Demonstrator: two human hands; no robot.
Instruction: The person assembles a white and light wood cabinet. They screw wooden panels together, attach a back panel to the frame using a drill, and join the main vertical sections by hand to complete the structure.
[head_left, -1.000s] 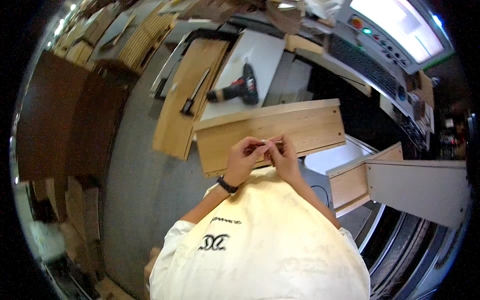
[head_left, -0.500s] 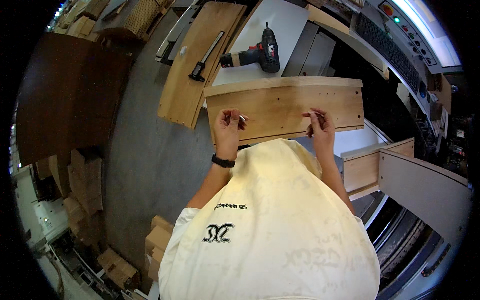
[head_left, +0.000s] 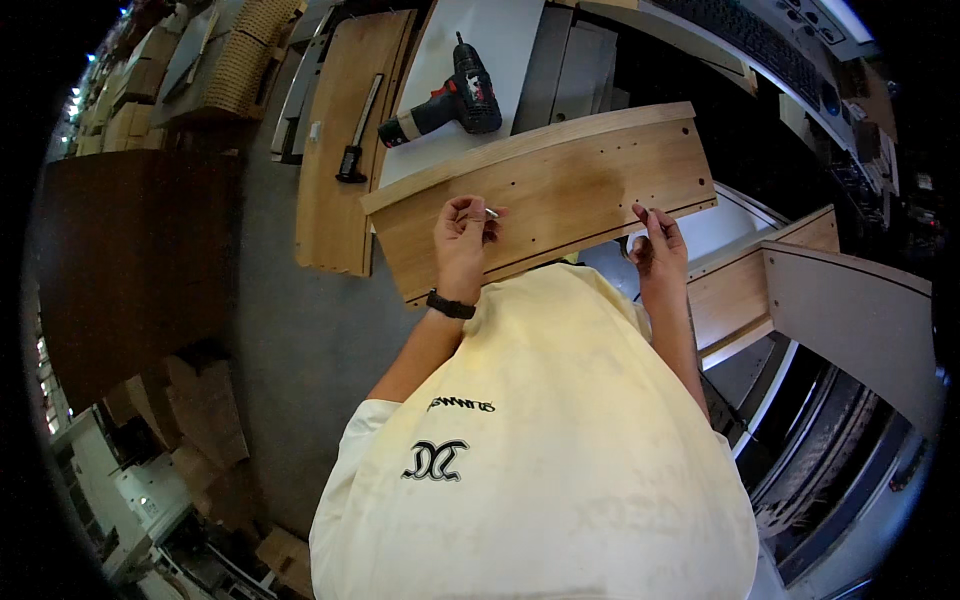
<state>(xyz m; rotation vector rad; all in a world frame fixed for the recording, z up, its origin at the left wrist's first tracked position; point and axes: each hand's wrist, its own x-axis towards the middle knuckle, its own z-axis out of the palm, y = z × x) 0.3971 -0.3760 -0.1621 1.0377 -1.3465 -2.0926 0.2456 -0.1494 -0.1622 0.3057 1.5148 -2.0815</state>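
A light wooden board [head_left: 570,185] with drilled holes and a raised strip along its far edge lies in front of me, tilted up toward the right. Over its left part, my left hand [head_left: 463,240] is closed with a small silvery metal pin [head_left: 491,213] between thumb and fingers. My right hand [head_left: 660,248] is at the near edge of the board, toward its right end. Its thumb and fingertips are pinched together; whatever sits between them is too small to make out.
Beyond the board, a cordless drill [head_left: 455,100] lies on a white panel [head_left: 510,60]. A caliper [head_left: 358,135] rests on another wooden board [head_left: 325,215] at the left. An assembled grey-and-wood piece [head_left: 850,310] stands at the right, below a keyboard [head_left: 750,40]. Cardboard [head_left: 205,410] is at the far left.
The view has turned, so the board and drill sit further left and the board looks slanted. My right hand has moved right to the board's near edge; the left keeps its pinch.
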